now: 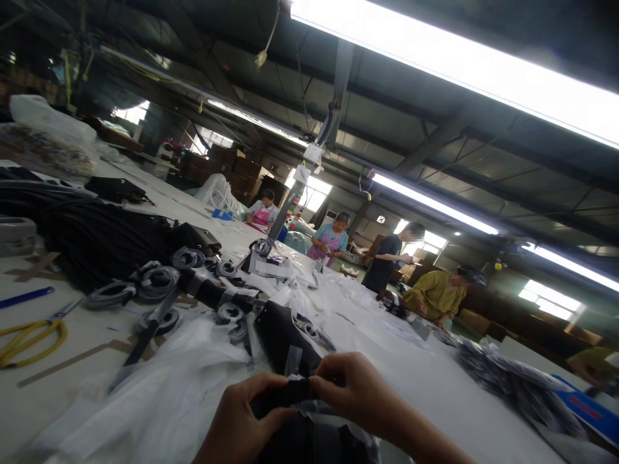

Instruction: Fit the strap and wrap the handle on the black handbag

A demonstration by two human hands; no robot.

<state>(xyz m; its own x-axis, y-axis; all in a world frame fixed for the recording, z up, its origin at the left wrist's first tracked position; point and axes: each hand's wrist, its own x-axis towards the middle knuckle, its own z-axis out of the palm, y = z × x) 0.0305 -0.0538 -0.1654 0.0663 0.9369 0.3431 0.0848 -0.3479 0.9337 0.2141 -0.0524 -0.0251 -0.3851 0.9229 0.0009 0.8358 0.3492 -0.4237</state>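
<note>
Both my hands are at the bottom of the view, pinching a black strap (285,394) between them. My left hand (239,419) grips it from the left with curled fingers. My right hand (355,390) pinches its right end. Under the hands lies a black bag (283,338) resting on white plastic wrapping (169,393). A small clear tag (293,361) stands just above the strap.
A long white table (387,348) runs away from me. Coiled grey straps (159,280), a black pile (97,238), yellow-handled scissors (29,338) and a blue pen (26,297) lie at left. Several other people (435,293) work along the far side.
</note>
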